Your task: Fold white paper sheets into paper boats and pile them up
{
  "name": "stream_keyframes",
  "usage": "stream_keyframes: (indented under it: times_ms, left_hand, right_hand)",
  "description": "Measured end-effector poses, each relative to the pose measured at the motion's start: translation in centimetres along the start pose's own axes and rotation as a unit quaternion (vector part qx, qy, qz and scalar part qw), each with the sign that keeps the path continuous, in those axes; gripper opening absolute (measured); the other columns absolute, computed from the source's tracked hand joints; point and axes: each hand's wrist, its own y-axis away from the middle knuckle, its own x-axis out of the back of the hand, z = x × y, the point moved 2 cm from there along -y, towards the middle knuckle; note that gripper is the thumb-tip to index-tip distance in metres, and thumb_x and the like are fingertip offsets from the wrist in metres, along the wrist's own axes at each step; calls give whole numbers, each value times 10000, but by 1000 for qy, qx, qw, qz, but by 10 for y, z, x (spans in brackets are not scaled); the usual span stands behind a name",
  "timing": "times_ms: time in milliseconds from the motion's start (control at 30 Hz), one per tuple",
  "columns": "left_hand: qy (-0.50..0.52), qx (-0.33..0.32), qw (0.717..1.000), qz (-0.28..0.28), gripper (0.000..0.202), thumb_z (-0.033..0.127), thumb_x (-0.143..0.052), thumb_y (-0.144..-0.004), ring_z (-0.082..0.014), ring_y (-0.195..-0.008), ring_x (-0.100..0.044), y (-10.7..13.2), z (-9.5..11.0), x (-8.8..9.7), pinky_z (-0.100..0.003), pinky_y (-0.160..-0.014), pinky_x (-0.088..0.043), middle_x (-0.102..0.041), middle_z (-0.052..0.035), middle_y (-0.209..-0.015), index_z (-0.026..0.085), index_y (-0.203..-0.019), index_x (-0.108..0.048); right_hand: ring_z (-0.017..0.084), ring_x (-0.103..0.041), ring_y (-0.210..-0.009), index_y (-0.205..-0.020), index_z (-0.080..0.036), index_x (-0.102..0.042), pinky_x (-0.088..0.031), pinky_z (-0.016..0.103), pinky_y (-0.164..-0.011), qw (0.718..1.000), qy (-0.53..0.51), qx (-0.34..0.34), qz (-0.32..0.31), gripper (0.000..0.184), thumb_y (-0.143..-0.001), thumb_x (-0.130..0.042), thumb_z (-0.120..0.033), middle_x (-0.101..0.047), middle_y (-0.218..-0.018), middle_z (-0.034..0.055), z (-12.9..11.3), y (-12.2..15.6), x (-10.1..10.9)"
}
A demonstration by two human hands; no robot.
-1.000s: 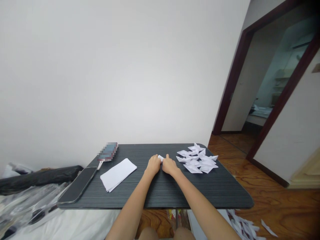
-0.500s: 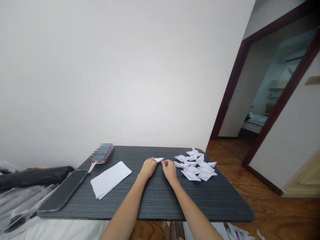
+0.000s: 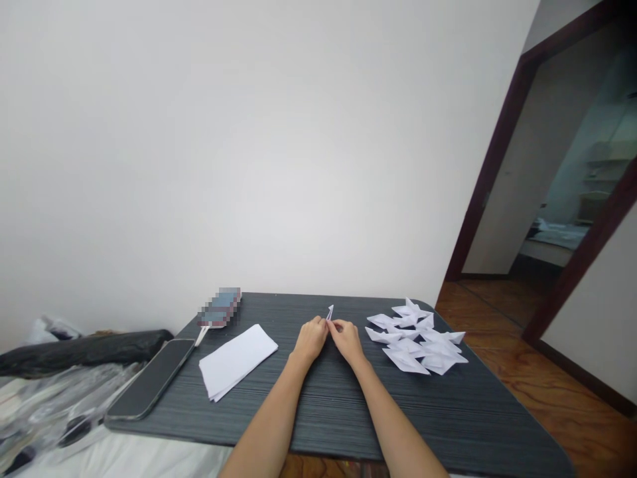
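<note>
Near the table's far middle, my left hand [image 3: 312, 337] and my right hand [image 3: 345, 337] meet with fingers pinched around a small folded paper [image 3: 330, 313]. Its narrow white tip stands up beyond the fingers; the lower part is hidden by them. To the right of my right hand lies a cluster of several folded white paper boats [image 3: 405, 348], overlapping one another. On the left, a stack of white paper sheets [image 3: 236, 362] lies flat, apart from my left hand.
The dark table [image 3: 338, 418] stands against a white wall. A phone [image 3: 152, 378] lies at its left edge, with a pixelated object [image 3: 221, 309] and white cable behind. Plastic-wrapped items [image 3: 74, 392] sit left of the table. A doorway [image 3: 502, 159] opens at the right.
My right hand has come over to meet my left and now pinches the folded paper too. The paper has turned from pointing right to pointing up. The camera view has swung slightly left.
</note>
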Motion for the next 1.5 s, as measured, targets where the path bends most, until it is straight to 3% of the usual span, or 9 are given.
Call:
stream_keyframes:
  times_ms: [267, 500, 867, 967, 1033, 1100, 1267, 1400, 1500]
  left_hand:
    - [100, 25, 993, 50, 253, 237, -320, -827, -135, -698, -530, 2, 2, 4, -227, -655, -387, -565, -61, -770, 152, -824, -558]
    - [224, 19, 966, 129, 254, 209, -376, -789, -118, -661, -519, 0, -2, 5, -211, -637, -387, -596, -42, -766, 153, -962, -554]
    - [251, -8, 958, 136, 250, 231, -399, -785, -102, -596, -492, 4, 4, 4, -210, -611, -400, -565, -29, -662, 164, -942, -582]
    - [332, 36, 929, 160, 246, 247, -422, -768, -112, -608, -522, 3, -1, 6, -225, -622, -422, -602, -40, -701, 151, -908, -600]
    - [402, 81, 897, 166, 252, 262, -432, -754, -115, -579, -537, 1, -7, 6, -230, -592, -438, -619, -43, -702, 137, -882, -609]
    - [465, 125, 860, 166, 257, 271, -443, -734, -115, -530, -537, -1, -12, 6, -231, -542, -444, -622, -41, -663, 119, -853, -614]
    - [581, 150, 788, 139, 229, 260, -478, -692, -122, -507, -553, -4, -19, 3, -224, -500, -444, -601, -29, -563, 94, -785, -604]
    - [645, 165, 743, 69, 315, 347, -464, -715, -116, -438, -545, -4, -17, -1, -189, -396, -391, -569, -21, -498, 75, -841, -563]
    - [657, 149, 739, -4, 410, 437, -459, -714, -94, -384, -516, -3, -14, -1, -163, -343, -331, -569, -33, -494, 60, -841, -559]
  right_hand:
    - [151, -578, -560, -689, -162, -635, -402, 203, -531, 999, -16, 35, 7, 277, -726, -409, -319, -638, -637, 52, -2, 3, 3]
    - [133, -514, -362, -845, -128, -610, -400, 208, -431, 992, -125, 28, -2, 342, -754, -359, -342, -576, -446, 19, 1, 3, 6]
    - [114, -492, -336, -601, -129, -614, -374, 193, -403, 990, -136, 26, 20, 384, -737, -393, -413, -518, -360, 2, 7, -1, 7]
    - [102, -442, -300, -850, -104, -626, -325, 198, -348, 971, -237, 15, -14, 389, -716, -438, -416, -514, -361, -13, 10, -4, 6]
    - [104, -454, -320, -1063, -90, -525, -324, 202, -345, 941, -334, 3, -56, 493, -687, -492, -406, -550, -415, -8, 11, -4, 5]
    - [112, -498, -388, -1132, -82, -462, -364, 218, -395, 907, -412, 0, -89, 565, -662, -536, -386, -588, -486, 14, 10, -4, 5]
    - [116, -532, -500, -946, -101, -597, -401, 247, -501, 871, -481, 6, -94, 381, -636, -574, -322, -623, -582, 44, 11, -5, 7]
    - [113, -529, -487, -846, -116, -625, -395, 238, -492, 880, -467, 8, -88, 282, -628, -562, -283, -617, -564, 32, 15, -6, 5]
    - [105, -518, -458, -809, -121, -628, -396, 232, -474, 892, -440, 16, -103, 256, -631, -543, -284, -596, -524, 11, 15, -5, 3]
